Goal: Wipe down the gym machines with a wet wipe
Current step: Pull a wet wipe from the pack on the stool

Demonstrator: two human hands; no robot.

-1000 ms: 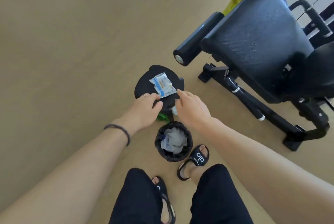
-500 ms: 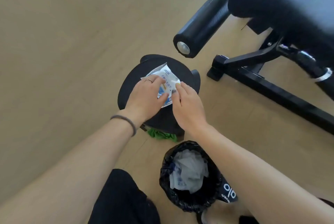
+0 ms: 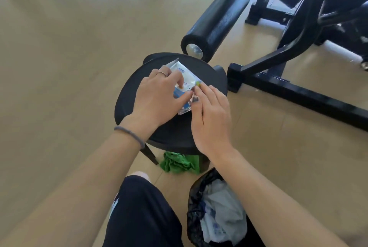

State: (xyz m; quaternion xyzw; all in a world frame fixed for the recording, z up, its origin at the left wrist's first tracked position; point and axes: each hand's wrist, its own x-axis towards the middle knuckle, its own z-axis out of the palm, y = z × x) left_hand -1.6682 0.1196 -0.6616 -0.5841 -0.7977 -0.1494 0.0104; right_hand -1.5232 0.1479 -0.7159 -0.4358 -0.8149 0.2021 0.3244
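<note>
Currently I am logging the preparation step: the wet wipe packet (image 3: 182, 82) is lying flat near the middle of the black stool's (image 3: 127, 105) top, tilted toward its far edge, and no wipe is out yet. The left hand (image 3: 157, 98) is lying over the packet's near-left part, fingers bent down onto it and pinning it to the seat. The right hand (image 3: 212, 121) is working at the packet's right edge, its fingertips (image 3: 197, 87) pinching what looks like the seal flap; blur is keeping me from telling whether the flap is lifted.

I am judging the task as barely started: no machine surface is being touched. The next move, as I read it, calls for peeling the flap back while the left hand is keeping the packet from sliding, then drawing a single sheet clear.

Outward from the stool: a green cloth (image 3: 179, 162) is sitting on the floor under its near edge, a black-lined bin (image 3: 199, 203) holding crumpled wrappers is standing just beside my leg, and the gym machine (image 3: 294, 35) with its padded roller (image 3: 217, 19) is waiting just beyond the stool's far edge.
</note>
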